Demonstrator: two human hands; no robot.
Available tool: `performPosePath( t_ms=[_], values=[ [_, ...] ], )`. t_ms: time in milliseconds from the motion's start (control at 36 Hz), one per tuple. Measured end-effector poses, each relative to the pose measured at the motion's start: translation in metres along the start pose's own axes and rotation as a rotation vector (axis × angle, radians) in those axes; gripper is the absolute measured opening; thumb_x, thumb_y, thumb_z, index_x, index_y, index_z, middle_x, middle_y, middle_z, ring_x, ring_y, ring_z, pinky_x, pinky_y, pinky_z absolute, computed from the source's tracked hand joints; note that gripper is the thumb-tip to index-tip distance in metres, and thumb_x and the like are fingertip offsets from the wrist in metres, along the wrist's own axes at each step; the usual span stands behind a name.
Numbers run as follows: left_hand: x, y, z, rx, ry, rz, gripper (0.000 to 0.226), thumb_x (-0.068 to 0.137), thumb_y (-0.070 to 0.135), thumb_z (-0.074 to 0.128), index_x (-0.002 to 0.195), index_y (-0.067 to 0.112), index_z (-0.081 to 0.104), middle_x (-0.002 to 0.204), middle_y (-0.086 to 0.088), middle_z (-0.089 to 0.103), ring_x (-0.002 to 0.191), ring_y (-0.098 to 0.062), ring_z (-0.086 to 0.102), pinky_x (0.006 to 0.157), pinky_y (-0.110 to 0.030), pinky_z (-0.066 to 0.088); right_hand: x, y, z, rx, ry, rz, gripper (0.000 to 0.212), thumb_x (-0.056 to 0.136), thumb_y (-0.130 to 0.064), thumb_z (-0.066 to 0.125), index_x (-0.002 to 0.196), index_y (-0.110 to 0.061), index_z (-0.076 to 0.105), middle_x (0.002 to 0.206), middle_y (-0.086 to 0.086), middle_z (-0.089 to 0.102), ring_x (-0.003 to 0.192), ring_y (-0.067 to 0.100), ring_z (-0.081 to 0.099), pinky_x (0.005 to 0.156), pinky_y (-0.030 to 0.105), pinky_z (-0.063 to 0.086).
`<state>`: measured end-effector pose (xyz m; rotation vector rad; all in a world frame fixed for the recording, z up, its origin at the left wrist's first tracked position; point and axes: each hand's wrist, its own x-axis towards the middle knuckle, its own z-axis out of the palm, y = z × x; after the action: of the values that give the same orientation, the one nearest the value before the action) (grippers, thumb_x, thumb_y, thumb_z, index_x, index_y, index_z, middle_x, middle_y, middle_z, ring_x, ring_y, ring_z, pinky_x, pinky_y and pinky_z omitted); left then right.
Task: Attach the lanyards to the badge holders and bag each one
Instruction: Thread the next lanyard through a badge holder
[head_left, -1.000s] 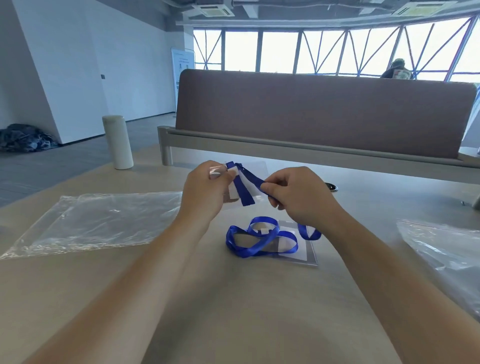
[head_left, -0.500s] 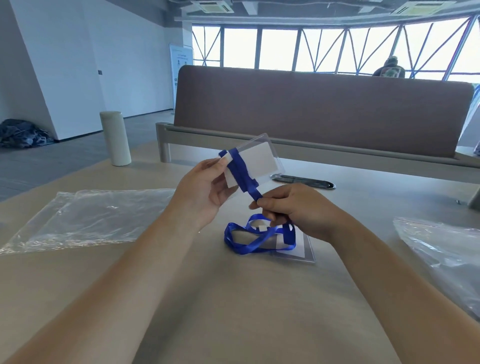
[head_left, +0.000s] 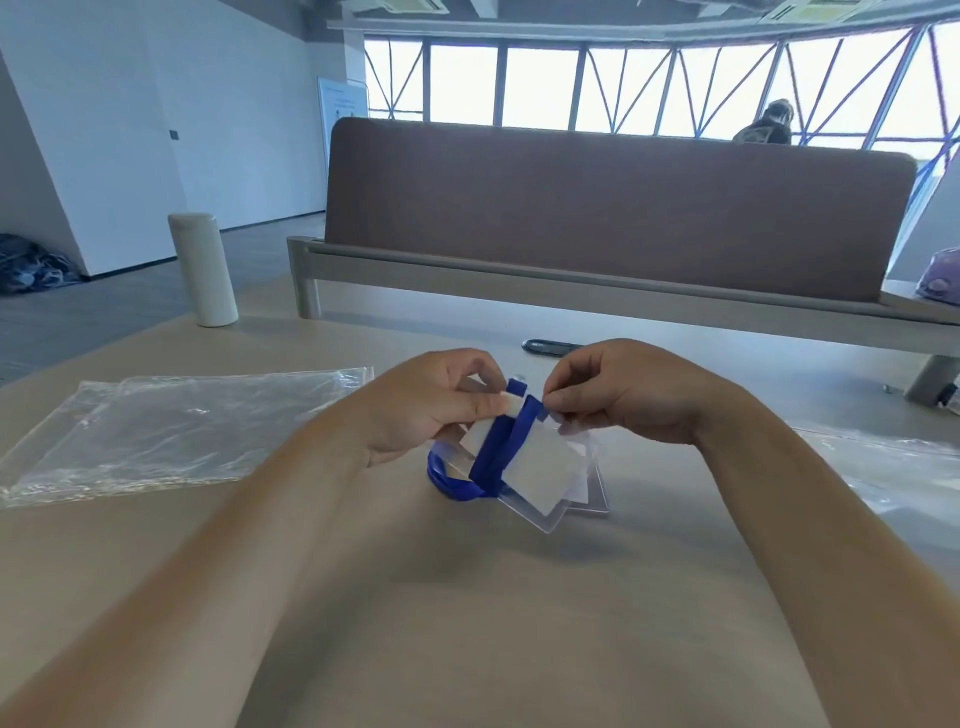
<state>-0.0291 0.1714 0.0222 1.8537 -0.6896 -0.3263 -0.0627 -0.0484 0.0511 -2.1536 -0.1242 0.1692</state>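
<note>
A clear badge holder (head_left: 540, 467) with a white card hangs tilted just above the table, its top edge pinched by my left hand (head_left: 426, 405). A blue lanyard (head_left: 498, 441) runs through the holder's top and down across its face, and its loop trails onto the table at lower left. My right hand (head_left: 628, 389) pinches the lanyard at the holder's top, fingertip to fingertip with the left. Another badge holder (head_left: 597, 493) lies flat on the table beneath, mostly hidden.
Clear plastic bags lie on the table at left (head_left: 171, 431) and at the right edge (head_left: 883, 462). A white cylinder bottle (head_left: 203, 270) stands at the far left. A brown divider panel (head_left: 613, 208) bounds the far side, with a dark object (head_left: 550, 346) before it.
The holder has dropped from a raised position down toward the table. My right hand has come up from the lanyard's loop to the holder's top. The camera view has shifted.
</note>
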Motion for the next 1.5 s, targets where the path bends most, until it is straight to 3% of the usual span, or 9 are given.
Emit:
performPosePath(
  t_ms=[111, 222, 444, 583, 833, 1139, 1222, 1333, 1500],
  values=[
    [0.003, -0.004, 0.002, 0.126, 0.019, 0.022, 0.012, 0.094, 0.023, 0.067, 0.088, 0.016, 0.059, 0.092, -0.012, 0.073, 0.076, -0.027, 0.052, 0.068, -0.036, 0.047, 0.004, -0.009, 0.011, -0.289, 0.14, -0.063, 0.007, 0.089, -0.021, 0.07, 0.089, -0.015, 0.072, 0.085, -0.002, 0.072, 0.074, 0.015, 0.07, 0.074, 0.027, 0.06],
    [0.006, -0.004, 0.002, 0.194, 0.116, 0.039, 0.013, 0.094, 0.022, 0.066, 0.085, 0.018, 0.059, 0.073, 0.008, 0.071, 0.068, -0.022, 0.055, 0.06, -0.028, 0.052, 0.007, -0.018, 0.018, -0.398, 0.254, -0.107, 0.01, 0.09, -0.026, 0.068, 0.086, -0.017, 0.07, 0.08, -0.003, 0.069, 0.074, 0.014, 0.068, 0.068, 0.024, 0.055],
    [0.01, -0.006, 0.0, 0.226, 0.378, 0.023, 0.017, 0.089, 0.04, 0.071, 0.087, 0.024, 0.064, 0.085, 0.005, 0.066, 0.081, -0.019, 0.062, 0.079, -0.041, 0.057, 0.012, -0.027, 0.031, -0.521, 0.341, -0.232, 0.007, 0.096, -0.022, 0.06, 0.091, -0.023, 0.064, 0.08, -0.01, 0.058, 0.068, 0.006, 0.052, 0.059, 0.011, 0.035],
    [0.011, -0.011, -0.005, 0.053, 0.388, -0.031, 0.019, 0.085, 0.036, 0.076, 0.082, 0.02, 0.066, 0.078, -0.004, 0.07, 0.069, -0.026, 0.064, 0.077, -0.044, 0.057, 0.008, -0.029, 0.039, -0.582, 0.318, -0.275, 0.019, 0.098, -0.021, 0.057, 0.108, -0.021, 0.072, 0.101, -0.006, 0.066, 0.084, 0.01, 0.055, 0.072, 0.018, 0.039],
    [0.011, -0.012, -0.005, -0.098, 0.397, -0.048, 0.014, 0.089, 0.024, 0.073, 0.081, 0.018, 0.063, 0.096, -0.015, 0.075, 0.091, -0.032, 0.073, 0.083, -0.049, 0.06, -0.001, -0.036, 0.039, -0.637, 0.211, -0.267, 0.033, 0.102, -0.018, 0.041, 0.112, -0.02, 0.072, 0.11, -0.001, 0.064, 0.093, 0.018, 0.057, 0.082, 0.03, 0.047],
    [0.011, -0.009, -0.002, 0.008, 0.399, -0.017, 0.016, 0.09, 0.032, 0.071, 0.08, 0.024, 0.062, 0.071, 0.001, 0.061, 0.06, -0.015, 0.05, 0.056, -0.025, 0.041, 0.007, -0.03, 0.039, -0.62, 0.276, -0.328, 0.008, 0.093, -0.022, 0.063, 0.091, -0.03, 0.061, 0.084, -0.014, 0.056, 0.074, 0.006, 0.05, 0.061, 0.013, 0.034],
    [0.012, -0.01, -0.002, 0.054, 0.401, -0.019, 0.015, 0.091, 0.034, 0.07, 0.08, 0.025, 0.064, 0.082, 0.001, 0.067, 0.071, -0.02, 0.058, 0.062, -0.029, 0.045, 0.007, -0.03, 0.041, -0.63, 0.285, -0.334, 0.005, 0.091, -0.025, 0.066, 0.092, -0.027, 0.062, 0.081, -0.016, 0.051, 0.071, 0.005, 0.047, 0.059, 0.013, 0.03],
    [0.013, -0.01, -0.002, 0.099, 0.407, -0.063, 0.014, 0.088, 0.042, 0.07, 0.085, 0.029, 0.067, 0.107, 0.003, 0.07, 0.099, -0.023, 0.065, 0.091, -0.046, 0.055, 0.011, -0.029, 0.044, -0.669, 0.308, -0.341, 0.007, 0.091, -0.027, 0.067, 0.093, -0.028, 0.061, 0.091, -0.012, 0.052, 0.071, 0.006, 0.045, 0.061, 0.014, 0.031],
    [0.013, -0.013, -0.004, 0.063, 0.427, -0.053, 0.018, 0.085, 0.041, 0.074, 0.084, 0.023, 0.07, 0.094, 0.003, 0.073, 0.091, -0.021, 0.067, 0.085, -0.043, 0.057, 0.009, -0.028, 0.045, -0.67, 0.308, -0.35, 0.002, 0.093, -0.026, 0.064, 0.095, -0.025, 0.065, 0.089, -0.009, 0.06, 0.078, 0.011, 0.052, 0.061, 0.015, 0.035]
  ],
)
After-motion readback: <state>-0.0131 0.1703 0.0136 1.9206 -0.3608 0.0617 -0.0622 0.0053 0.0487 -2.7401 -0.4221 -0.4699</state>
